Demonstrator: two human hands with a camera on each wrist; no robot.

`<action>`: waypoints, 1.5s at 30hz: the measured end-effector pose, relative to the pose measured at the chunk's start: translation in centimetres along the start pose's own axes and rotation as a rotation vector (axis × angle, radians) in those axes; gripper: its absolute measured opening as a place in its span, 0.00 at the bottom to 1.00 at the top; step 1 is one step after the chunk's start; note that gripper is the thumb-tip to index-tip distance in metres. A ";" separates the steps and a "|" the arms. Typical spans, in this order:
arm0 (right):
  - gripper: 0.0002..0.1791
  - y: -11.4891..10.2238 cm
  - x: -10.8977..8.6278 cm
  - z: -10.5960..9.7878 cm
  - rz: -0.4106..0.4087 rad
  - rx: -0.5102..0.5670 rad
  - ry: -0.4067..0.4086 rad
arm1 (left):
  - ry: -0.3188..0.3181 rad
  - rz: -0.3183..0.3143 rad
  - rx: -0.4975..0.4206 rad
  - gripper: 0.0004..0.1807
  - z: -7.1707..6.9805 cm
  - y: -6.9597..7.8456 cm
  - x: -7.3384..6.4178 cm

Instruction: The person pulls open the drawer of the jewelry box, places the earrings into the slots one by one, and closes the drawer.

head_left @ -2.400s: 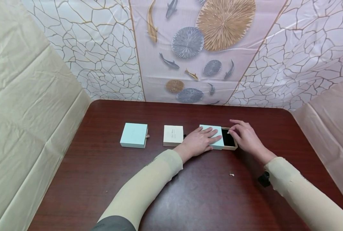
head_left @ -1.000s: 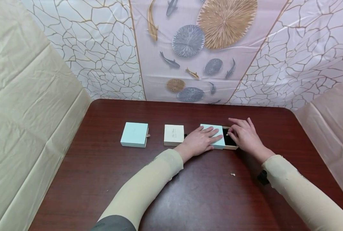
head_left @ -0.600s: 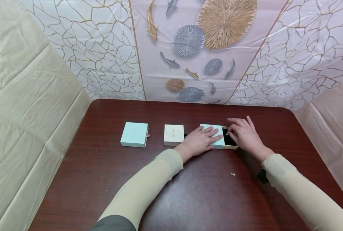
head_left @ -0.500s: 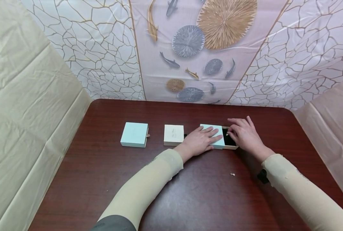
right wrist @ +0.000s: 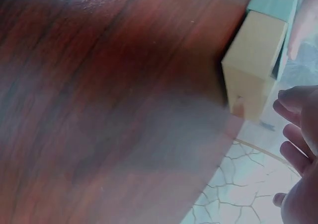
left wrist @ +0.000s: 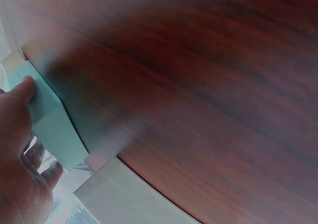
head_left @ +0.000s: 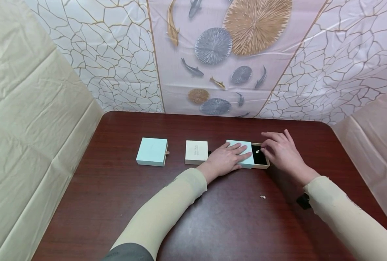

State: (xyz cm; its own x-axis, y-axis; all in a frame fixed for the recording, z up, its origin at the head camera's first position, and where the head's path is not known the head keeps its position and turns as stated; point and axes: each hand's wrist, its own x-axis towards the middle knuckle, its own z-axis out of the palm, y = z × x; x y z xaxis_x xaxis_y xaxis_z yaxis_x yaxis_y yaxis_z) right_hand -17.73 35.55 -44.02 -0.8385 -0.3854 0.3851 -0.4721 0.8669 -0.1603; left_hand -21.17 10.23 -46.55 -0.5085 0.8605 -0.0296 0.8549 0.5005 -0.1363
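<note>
My left hand lies flat with spread fingers on the light-blue sleeve of the rightmost jewelry box. Its cream drawer, lined in black, sticks out to the right. A tiny pale earring-like piece lies on the black lining. Just right of that piece hovers my right hand, fingers loosely bent and holding nothing; in the right wrist view its fingers are apart from the drawer. Another small white earring-like piece lies on the table in front of the box.
A closed cream box with a dark pull tab stands left of the blue one. Farther left is a closed light-blue box with a pinkish tab. The dark wood table ends at a patterned cloth backdrop.
My right hand has let go of the small earring-like piece, which now lies on the black lining, and has drawn slightly back to the right. The left hand has stayed on the sleeve.
</note>
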 end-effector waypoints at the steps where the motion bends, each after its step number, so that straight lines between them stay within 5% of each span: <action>1: 0.04 -0.1 -0.1 -0.3 -0.004 -0.001 0.002 | 0.000 0.001 0.001 0.34 0.0 0.0 0.0; 20: 0.10 -2.5 -4.1 -2.2 -0.079 0.031 -0.002 | -0.004 0.001 0.014 0.34 0.1 0.0 0.0; 45: 0.13 -5.7 -8.5 -1.0 -0.178 0.076 -0.015 | -0.011 0.002 0.023 0.35 -0.1 -0.1 0.1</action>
State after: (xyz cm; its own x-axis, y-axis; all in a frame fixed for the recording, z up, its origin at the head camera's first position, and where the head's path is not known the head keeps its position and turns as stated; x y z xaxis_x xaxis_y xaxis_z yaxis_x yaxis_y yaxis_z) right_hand -7.67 34.22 -45.47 -0.7436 -0.5356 0.4003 -0.6319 0.7586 -0.1589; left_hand -21.25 10.27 -46.48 -0.5077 0.8605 -0.0413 0.8536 0.4960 -0.1594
